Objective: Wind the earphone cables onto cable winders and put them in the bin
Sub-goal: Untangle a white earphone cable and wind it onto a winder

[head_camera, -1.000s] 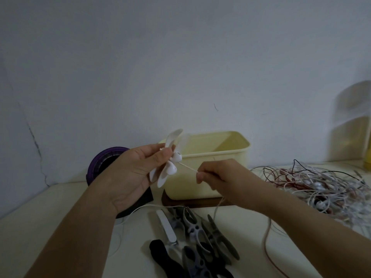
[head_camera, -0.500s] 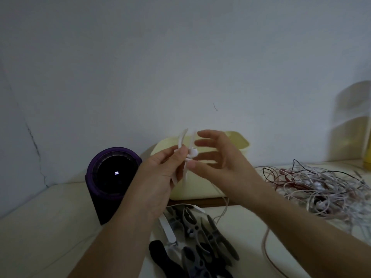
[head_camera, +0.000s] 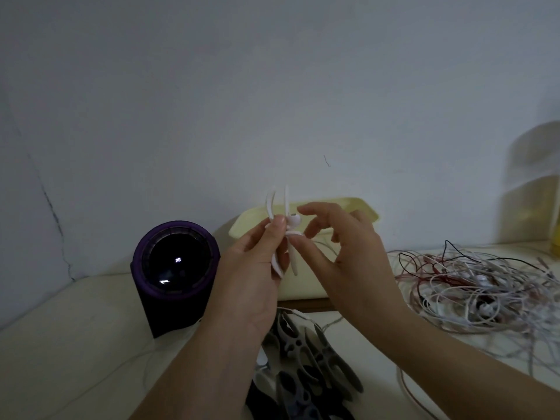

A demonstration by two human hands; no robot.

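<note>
Our left hand (head_camera: pixel 251 268) pinches the white winder (head_camera: pixel 285 201). Our right hand (head_camera: pixel 351 262) spreads its fingers by the earbud (head_camera: pixel 293 220). We cannot tell if it holds the cable (head_camera: pixel 291 234).

On the table (head_camera: pixel 60 344), the bin (head_camera: pixel 303 286) stands against the wall. At its 9 o'clock stands a cylindrical device (head_camera: pixel 175 277); at 3 o'clock sprawls the cable tangle (head_camera: pixel 485 286); at 6 o'clock (nearer the person) lie spare winders (head_camera: pixel 309 359). Before the bin, the left hand (head_camera: pixel 251 274) holds a winder (head_camera: pixel 277 231) upright, the right hand (head_camera: pixel 348 253) just beside it.
</note>
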